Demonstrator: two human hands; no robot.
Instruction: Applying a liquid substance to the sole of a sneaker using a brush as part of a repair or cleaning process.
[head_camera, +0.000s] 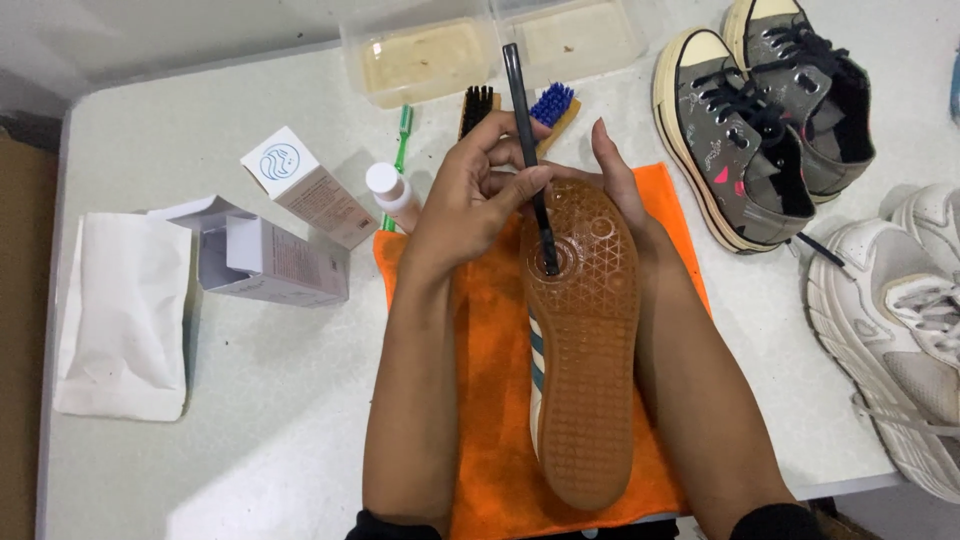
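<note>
Right now your left hand (470, 195) grips the brush (530, 150), tip on the sole; your right hand (625, 190) cups the shoe (585, 350), which runs lengthwise down mid-frame.

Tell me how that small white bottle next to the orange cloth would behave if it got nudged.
The small white bottle looks narrow and upright, so it would probably tip easily. Its rounded body suggests it may roll once down, perhaps toward the white boxes. It seems light for its size, likely plastic, so hardly fragile.

left hand (470, 195) brush (528, 150) on upturned sole (585, 340)
</note>
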